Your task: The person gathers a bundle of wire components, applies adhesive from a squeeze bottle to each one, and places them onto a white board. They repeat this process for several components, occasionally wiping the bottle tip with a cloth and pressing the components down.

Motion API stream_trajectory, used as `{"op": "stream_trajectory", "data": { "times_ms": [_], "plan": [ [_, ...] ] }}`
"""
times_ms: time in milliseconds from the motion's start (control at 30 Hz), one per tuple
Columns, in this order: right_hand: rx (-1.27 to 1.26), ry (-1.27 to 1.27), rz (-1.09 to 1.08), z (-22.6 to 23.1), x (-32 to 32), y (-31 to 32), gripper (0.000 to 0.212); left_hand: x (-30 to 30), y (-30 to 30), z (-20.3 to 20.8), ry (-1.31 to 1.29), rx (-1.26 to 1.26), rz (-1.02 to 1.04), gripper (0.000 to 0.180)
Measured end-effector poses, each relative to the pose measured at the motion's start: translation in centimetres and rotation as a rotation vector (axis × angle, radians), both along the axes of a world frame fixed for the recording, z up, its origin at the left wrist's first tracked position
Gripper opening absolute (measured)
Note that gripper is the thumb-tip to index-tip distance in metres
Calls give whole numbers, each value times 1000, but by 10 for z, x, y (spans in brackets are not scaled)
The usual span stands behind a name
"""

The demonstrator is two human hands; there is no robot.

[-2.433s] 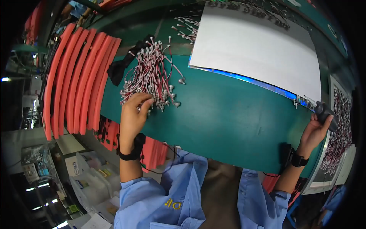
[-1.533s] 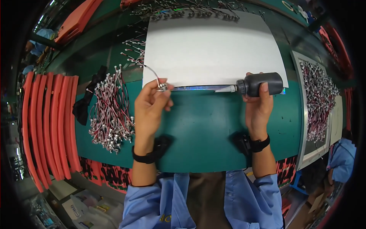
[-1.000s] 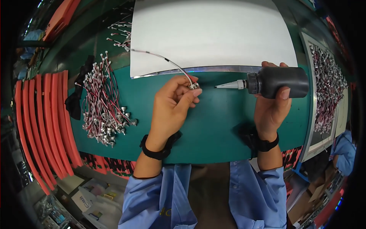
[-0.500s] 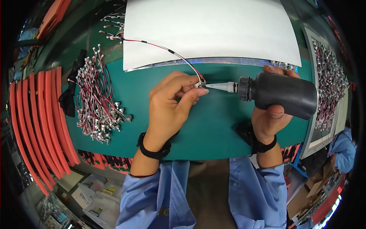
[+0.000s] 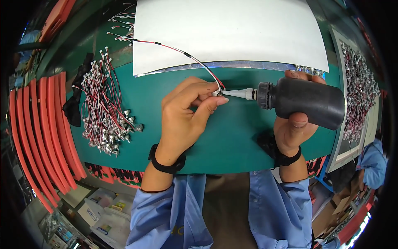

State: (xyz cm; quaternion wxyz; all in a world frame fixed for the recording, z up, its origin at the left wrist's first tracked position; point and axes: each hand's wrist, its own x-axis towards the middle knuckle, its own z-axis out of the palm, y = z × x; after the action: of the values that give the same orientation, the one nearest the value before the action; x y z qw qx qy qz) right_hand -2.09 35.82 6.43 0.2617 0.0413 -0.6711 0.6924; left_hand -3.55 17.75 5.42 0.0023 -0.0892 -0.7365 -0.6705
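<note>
Over the green mat, my left hand pinches a small round metal component between thumb and fingertips. Red, white and black wires run up from it in an arc to the left, across a white sheet. My right hand is wrapped round a black squeeze bottle, held nearly level. Its tapered pale nozzle points left, and the tip meets the component at the wire end. Whether any fluid comes out is too small to tell.
A pile of wired metal components lies left on the mat. The large white sheet spans the back. Red foam strips line the far left. At right stands a pale-framed tray full of similar wired parts.
The bottle has shifted very slightly left, its nozzle tip staying at the component. My left hand has hardly moved, and the wires have swung slightly.
</note>
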Motion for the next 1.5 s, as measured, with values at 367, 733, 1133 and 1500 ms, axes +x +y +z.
{"op": "stream_trajectory", "data": {
  "times_ms": [367,733,1133,1500],
  "plan": [
    [15,-2,-20,-1,0,3,79,0,-1,-1,14,-2,6,18],
    [-7,8,-13,-1,-1,1,79,0,-5,-2,32,-59,-43,15],
    [-35,10,-15,-3,-1,3,78,1,-2,-2,15,-26,-1,18],
    [87,-24,-130,-10,-19,28,62,-4,-6,3,-17,12,-9,15]
  ]
}}
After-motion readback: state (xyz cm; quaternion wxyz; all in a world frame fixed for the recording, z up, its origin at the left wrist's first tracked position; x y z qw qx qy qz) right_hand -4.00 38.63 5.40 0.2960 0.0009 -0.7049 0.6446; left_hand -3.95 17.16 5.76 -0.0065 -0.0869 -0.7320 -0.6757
